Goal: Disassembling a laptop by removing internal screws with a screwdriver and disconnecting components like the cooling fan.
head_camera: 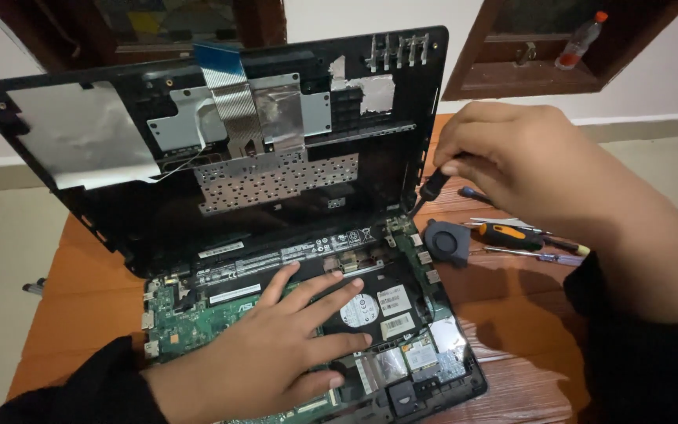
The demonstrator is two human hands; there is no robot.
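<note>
Far left: wooden table (80, 290), with a small grey object at its edge, too small to identify. Next, opened laptop (472, 383) in the middle of the table, with top cover (88, 133) lifted and leaning back, its inner side with metal foil and a flat ribbon cable (225, 78) turned to the camera. On the base, left hand (276, 353): spread, palm down, lying flat on the green circuit board (198, 314) and partly on the hard drive (386, 302) with its round label; holds nothing. To the right and farther from the body, right hand (504, 153): closed in a pinch around the dark handle of a small screwdriver (433, 187). Long axis of this screwdriver slanted, from the fingers down and to the left, toward the right rear corner of the base, near the hinge. Is clearly the nearer hand to that corner, well apart from the left one. Just beside the same corner, on the table, a loose black fan (445, 239); beyond it, an orange-handled tool (515, 235) and some thinner ones. Hidden or unclear: tip of the held screwdriver, dark against dark plastic, so cannot tell if touching a screw; part of the board under the left palm; lower edge of the laptop cut off by the frame.
</note>
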